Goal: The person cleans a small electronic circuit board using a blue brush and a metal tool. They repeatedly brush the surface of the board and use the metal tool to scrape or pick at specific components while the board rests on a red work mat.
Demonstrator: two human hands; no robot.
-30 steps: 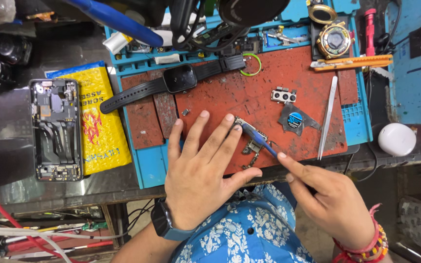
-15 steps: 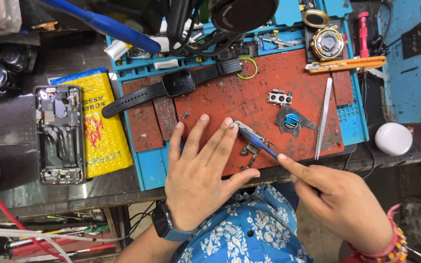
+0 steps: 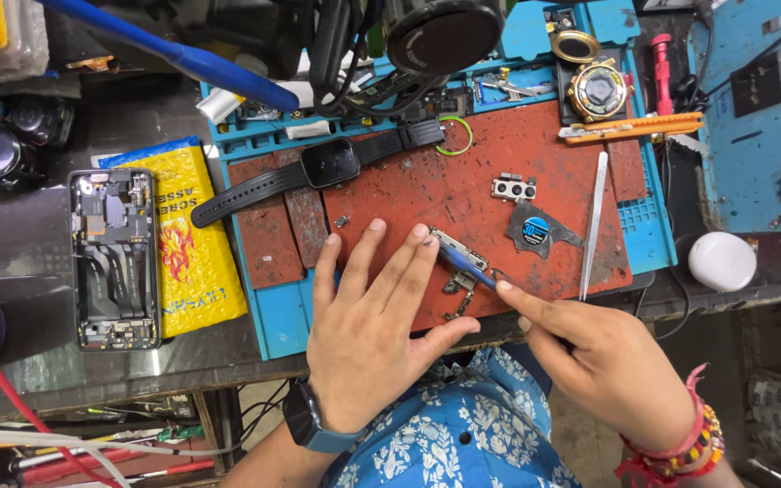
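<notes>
Two hands worked at the near edge of the tabletop (image 3: 65,361). The left hand (image 3: 372,334) lay flat and open, fingers spread, its fingertips pressing down on a small metal part (image 3: 459,253) on the red work mat (image 3: 463,181). The right hand (image 3: 603,361) was closed around a blue-handled tool (image 3: 467,267), whose tip met that same part just beside the left fingertips; a smaller bracket (image 3: 458,294) lay touching it on the near side.

Just beyond the right hand, slim tweezers (image 3: 595,221) lay lengthwise on the mat, with a grey shield piece bearing a round blue sticker (image 3: 537,230) beside them and a small camera module (image 3: 512,188) a little farther off. A black smartwatch (image 3: 327,164) stretched across the mat's left part, its strap running toward a green ring (image 3: 454,136). Left of the blue mat (image 3: 273,316) rested a yellow packet (image 3: 187,244), and next to that an opened phone (image 3: 112,258) with its insides showing. A white rounded case (image 3: 721,260) sat off to the right.

At the far side, the blue mat's shallow compartments held small metal bits; two round brass-coloured pieces (image 3: 595,89) sat in the compartment on the right, near a red screwdriver (image 3: 662,72) and an orange tool (image 3: 635,128). A dark microscope head (image 3: 440,36) hung over the far rim, hiding what lay beneath it.
</notes>
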